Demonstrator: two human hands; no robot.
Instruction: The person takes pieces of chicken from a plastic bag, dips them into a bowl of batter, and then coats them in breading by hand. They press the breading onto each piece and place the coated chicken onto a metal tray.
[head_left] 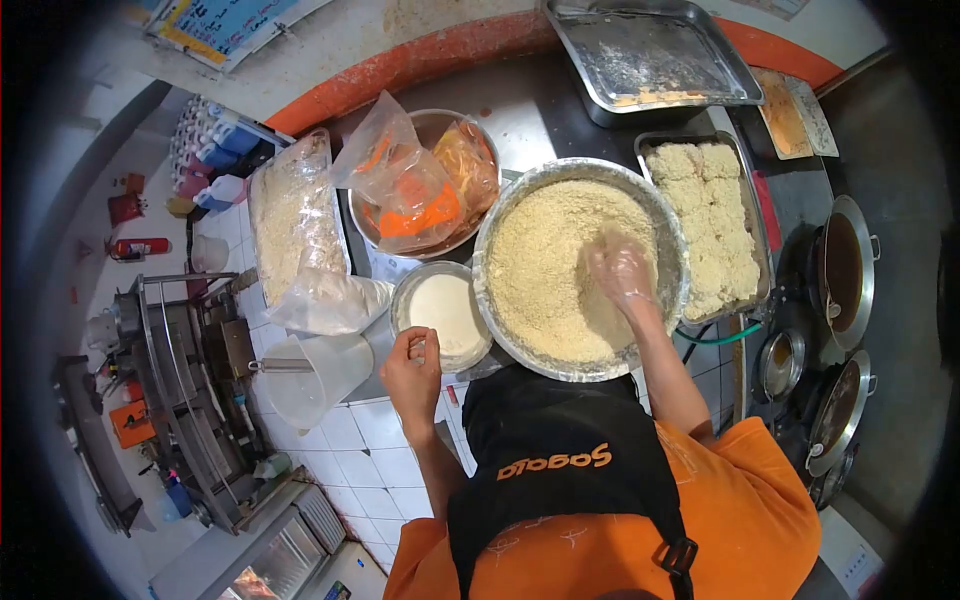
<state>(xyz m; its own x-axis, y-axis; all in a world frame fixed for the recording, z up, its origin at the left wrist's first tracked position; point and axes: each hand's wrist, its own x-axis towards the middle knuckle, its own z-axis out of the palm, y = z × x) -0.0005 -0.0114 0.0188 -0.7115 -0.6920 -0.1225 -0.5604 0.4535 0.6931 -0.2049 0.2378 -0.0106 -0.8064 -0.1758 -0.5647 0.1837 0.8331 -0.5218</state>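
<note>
My right hand (622, 268), in what looks like a clear plastic glove, is down in the pale breadcrumbs (545, 270) that fill a large metal bowl (482, 290). Its fingers are blurred and partly sunk in the crumbs, so I cannot tell what they hold. My left hand (412, 368) hovers at the near-left rim of a smaller bowl of creamy white batter (445, 312). The left fingers are curled in towards the thumb, with nothing visible in them. To the right of the large bowl, a metal tray (768, 285) holds rows of crumb-coated pieces (705, 225).
Behind the batter, a metal bowl (490, 140) holds plastic bags (415, 200) with orange contents. A crumb-filled tray (300, 210) and a clear plastic tub (315, 380) stand left. An upturned-edge metal pan (655, 60) sits at the back; oil-filled woks (848, 265) line the right.
</note>
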